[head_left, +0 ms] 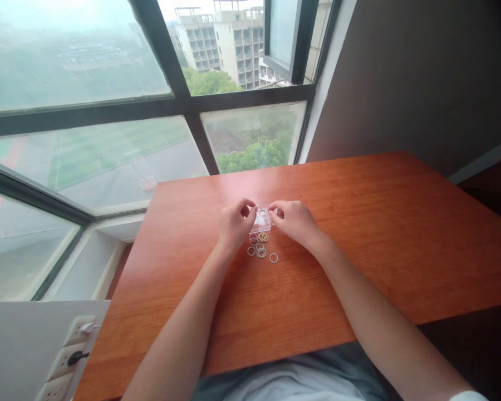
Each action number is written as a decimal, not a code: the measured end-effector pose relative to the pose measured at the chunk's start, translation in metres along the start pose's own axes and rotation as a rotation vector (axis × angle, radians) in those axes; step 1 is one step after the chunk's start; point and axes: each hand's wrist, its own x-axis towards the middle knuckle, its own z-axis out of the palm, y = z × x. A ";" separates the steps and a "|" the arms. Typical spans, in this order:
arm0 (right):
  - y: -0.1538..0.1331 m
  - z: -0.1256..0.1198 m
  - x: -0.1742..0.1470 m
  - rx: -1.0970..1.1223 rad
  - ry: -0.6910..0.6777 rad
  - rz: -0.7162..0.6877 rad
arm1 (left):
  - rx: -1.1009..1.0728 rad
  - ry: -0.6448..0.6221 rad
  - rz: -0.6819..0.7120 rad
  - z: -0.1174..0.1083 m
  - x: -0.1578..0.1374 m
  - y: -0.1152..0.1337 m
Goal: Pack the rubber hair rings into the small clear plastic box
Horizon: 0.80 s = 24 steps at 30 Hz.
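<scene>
A small clear plastic box (260, 227) sits on the table between my hands, with one or two ring shapes faintly visible at its far side. My left hand (236, 223) is closed in a pinch, thumb against forefinger, at the box's left side; what lies between the fingertips is too small to make out. At the right edge of the box, my right hand (295, 220) pinches its clear plastic with thumb and forefinger. Just in front lie several small rings: yellow rings (263, 237), pinkish rings (254, 239) and pale grey-green rings (261, 252). One pale ring (274, 258) lies apart to the right.
The reddish-brown wooden table (379, 223) stretches beyond both hands, its near edge at my body. Dark-framed windows (250, 100) stand behind it, one pane swung open. A grey wall (401, 78) is at the right. Wall sockets (69, 356) with plugs are low at the left.
</scene>
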 end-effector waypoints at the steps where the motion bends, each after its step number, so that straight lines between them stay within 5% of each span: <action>1: 0.000 0.000 0.000 -0.008 -0.004 -0.003 | 0.000 0.011 -0.008 0.003 0.001 0.000; 10: -0.002 -0.008 -0.003 -0.031 -0.069 -0.056 | 0.027 0.056 0.031 -0.004 0.000 -0.011; 24: -0.018 -0.027 -0.023 -0.029 -0.517 -0.255 | 0.180 -0.152 0.073 -0.032 -0.007 -0.007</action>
